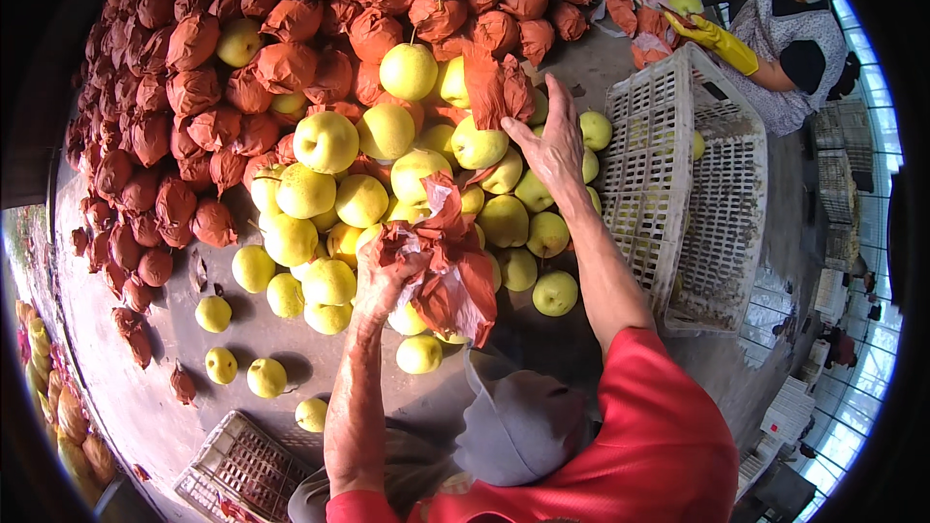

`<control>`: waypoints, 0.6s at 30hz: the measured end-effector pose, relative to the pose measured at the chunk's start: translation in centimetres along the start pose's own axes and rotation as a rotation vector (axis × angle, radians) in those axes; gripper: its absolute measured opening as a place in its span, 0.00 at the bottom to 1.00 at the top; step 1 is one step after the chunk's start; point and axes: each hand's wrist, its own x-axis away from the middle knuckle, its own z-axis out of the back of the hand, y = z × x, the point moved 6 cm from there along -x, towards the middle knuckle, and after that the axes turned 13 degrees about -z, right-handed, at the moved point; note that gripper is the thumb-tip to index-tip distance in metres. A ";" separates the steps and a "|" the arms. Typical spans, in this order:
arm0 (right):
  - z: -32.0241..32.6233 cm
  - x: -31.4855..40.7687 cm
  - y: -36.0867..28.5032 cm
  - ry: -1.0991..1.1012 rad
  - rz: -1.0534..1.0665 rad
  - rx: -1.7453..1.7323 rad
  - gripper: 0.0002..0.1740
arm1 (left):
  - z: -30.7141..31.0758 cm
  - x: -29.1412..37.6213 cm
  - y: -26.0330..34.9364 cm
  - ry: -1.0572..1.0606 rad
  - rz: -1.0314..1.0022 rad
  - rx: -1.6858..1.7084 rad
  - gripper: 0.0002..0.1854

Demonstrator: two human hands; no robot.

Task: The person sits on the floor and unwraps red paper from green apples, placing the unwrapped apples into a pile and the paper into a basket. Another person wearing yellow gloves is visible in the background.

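Note:
My left hand point(389, 276) is closed around a bunch of crumpled red paper wrappers point(461, 283), whose pale inner sides partly show. Under and beyond it lies a heap of round yellow-green pears point(305, 191). Over the far right of the heap, my right hand point(548, 138) is spread, thumb and fingers apart. A loose red paper wrapper point(494, 87) is right beside its thumb, above the pears; whether they touch is hard to tell. Beyond the bare fruit rises a large pile of pears still in red paper point(283, 67).
Right of the heap stand tilted white plastic crates point(647, 181). Another crate point(251, 461) sits at lower left. Several single pears point(267, 378) lie on the concrete floor point(182, 378). At upper right a person in yellow gloves point(716, 43) holds a pear above discarded wrappers.

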 end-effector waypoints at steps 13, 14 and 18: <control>-5.8 -5.4 13.1 -0.162 -0.681 -1.108 0.10 | 0.8 -1.2 1.3 0.018 0.047 0.133 0.17; -4.0 -5.2 11.7 -0.036 -0.469 -1.134 0.10 | 0.9 -1.4 1.7 0.019 0.044 0.134 0.19; -3.1 -2.0 5.9 -0.402 -0.319 -0.906 0.14 | 0.5 -2.0 4.6 -0.059 0.059 0.177 0.27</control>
